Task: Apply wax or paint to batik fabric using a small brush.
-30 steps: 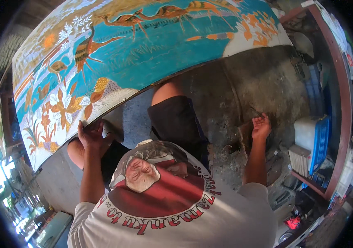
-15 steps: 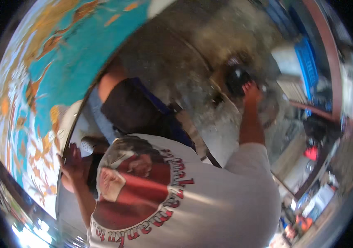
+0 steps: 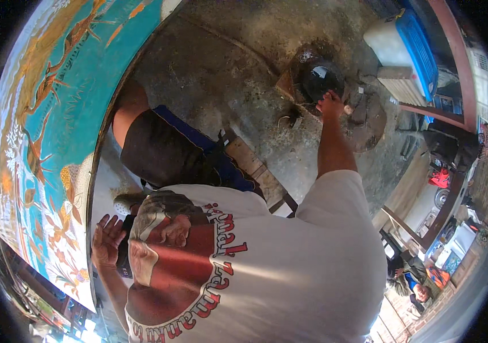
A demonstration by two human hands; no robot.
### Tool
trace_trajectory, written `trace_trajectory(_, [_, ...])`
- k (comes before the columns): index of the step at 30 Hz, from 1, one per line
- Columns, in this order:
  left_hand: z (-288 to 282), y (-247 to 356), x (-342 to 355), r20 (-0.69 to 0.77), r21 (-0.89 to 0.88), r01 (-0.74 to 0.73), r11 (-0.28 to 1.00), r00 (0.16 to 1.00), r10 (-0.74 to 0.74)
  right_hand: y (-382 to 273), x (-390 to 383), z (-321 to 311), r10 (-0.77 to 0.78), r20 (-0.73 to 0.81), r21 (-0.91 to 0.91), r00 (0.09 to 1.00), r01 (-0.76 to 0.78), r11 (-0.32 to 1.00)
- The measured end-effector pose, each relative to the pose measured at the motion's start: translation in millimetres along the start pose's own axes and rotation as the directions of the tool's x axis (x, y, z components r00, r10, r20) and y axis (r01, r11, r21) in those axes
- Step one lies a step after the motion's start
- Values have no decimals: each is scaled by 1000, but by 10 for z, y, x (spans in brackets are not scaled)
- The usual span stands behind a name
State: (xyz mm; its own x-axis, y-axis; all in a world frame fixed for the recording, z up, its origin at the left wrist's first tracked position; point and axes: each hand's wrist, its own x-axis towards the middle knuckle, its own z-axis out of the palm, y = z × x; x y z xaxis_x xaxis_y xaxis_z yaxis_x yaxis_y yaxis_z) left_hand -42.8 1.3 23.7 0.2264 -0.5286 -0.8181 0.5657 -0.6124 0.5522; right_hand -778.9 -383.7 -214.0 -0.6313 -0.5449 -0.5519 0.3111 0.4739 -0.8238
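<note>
My right hand (image 3: 330,104) reaches out to the near rim of a dark round pan (image 3: 322,79) with shiny dark liquid in it. Its fingers are closed together, and what they hold is too small to make out. On the left, a large painted cloth (image 3: 78,97) in teal, white, orange and brown shows plant-like patterns. My left hand (image 3: 107,239) is raised beside the cloth's near edge, palm up, with its fingers apart and nothing in it.
The pan sits low over the stained concrete floor (image 3: 215,74). A bin with a blue lid (image 3: 418,54) stands at the far right. Beside my legs is a wooden bench (image 3: 255,166). Another person (image 3: 415,283) is at the lower right.
The view has shifted and become sharper. My right hand stays at the pan's rim. The left hand's fingers stay spread beside the cloth edge.
</note>
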Motion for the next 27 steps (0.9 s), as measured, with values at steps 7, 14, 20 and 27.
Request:
trace_trajectory(7, [-259,105,-142,-110,222,-74,972,989,100,104,175,-95,-126,25,-384,992,126,915])
trace_trajectory(14, [-391,255,-336,-260,553,-84,829,928,268,-122,217,18,-9,66,152,998,-1,988])
trace_trajectory(20, [-368,192,-362,-142,960,-26,280,815,562,-292,-220,632,-8,564,532,826,-356,768])
trace_trajectory(27, [-407,-36,-521,-72,993,-19,117,691,720,-147,-1674,2228,0,899,262,437,-540,800])
